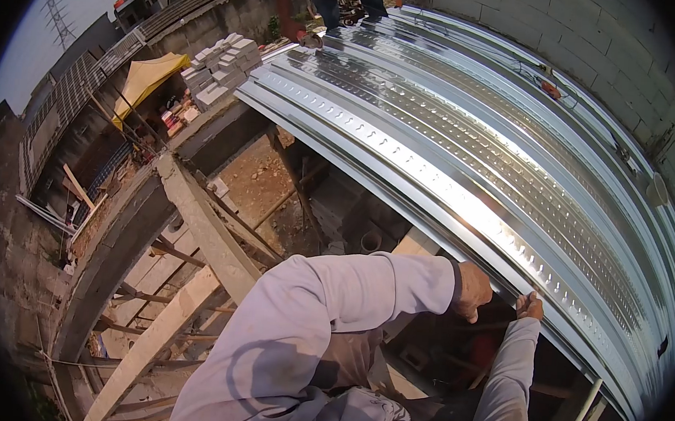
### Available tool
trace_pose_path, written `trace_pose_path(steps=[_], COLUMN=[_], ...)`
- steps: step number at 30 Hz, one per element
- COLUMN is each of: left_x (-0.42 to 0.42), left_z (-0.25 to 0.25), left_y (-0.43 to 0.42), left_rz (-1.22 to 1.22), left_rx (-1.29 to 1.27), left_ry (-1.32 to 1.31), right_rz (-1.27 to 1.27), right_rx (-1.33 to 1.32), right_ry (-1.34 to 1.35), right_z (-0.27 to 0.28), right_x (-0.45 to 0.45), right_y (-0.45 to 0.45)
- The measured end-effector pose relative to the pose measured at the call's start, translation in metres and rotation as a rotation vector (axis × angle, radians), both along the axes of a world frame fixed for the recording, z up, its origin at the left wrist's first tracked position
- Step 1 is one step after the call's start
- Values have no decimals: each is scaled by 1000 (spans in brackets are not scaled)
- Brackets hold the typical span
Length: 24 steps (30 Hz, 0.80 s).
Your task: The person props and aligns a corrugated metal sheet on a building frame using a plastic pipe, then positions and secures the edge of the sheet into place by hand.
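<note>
Ribbed, shiny metal decking sheets (467, 141) lie side by side beyond my hands, with rows of small raised marks. My left hand (473, 290), in a pale grey sleeve, is at the near edge of the closest sheet. Its fingers are curled and point downward, and what they hold, if anything, is hidden. Just to the right, my right hand (530, 305) has its fingers closed at the same sheet's edge, thumb side up. The two hands are close together but apart. Below them is a dark opening.
Concrete beams (204, 217) and a wooden plank (156, 346) cross the open drop at left. Grey blocks (222, 65) are stacked near a yellow canopy (149, 80). Another person's legs (328, 2) show at the sheets' far end. A block wall (569, 39) borders the far side.
</note>
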<state>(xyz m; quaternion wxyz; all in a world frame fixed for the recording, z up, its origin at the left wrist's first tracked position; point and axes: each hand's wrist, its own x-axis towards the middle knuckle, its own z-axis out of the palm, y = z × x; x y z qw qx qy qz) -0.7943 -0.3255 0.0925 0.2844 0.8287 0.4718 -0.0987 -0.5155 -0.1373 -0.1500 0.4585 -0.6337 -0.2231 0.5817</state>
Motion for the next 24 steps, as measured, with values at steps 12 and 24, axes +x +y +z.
trace_pose_path(steps=[12,24], left_x=[0,0], left_z=[0,-5], left_y=[0,0], left_rz=[2,5], left_rx=[17,34], left_ry=[1,-35], right_rz=[3,-15], right_rx=[10,1], right_ry=[22,11], right_z=[-3,4], right_x=[0,-4], right_y=[2,-3])
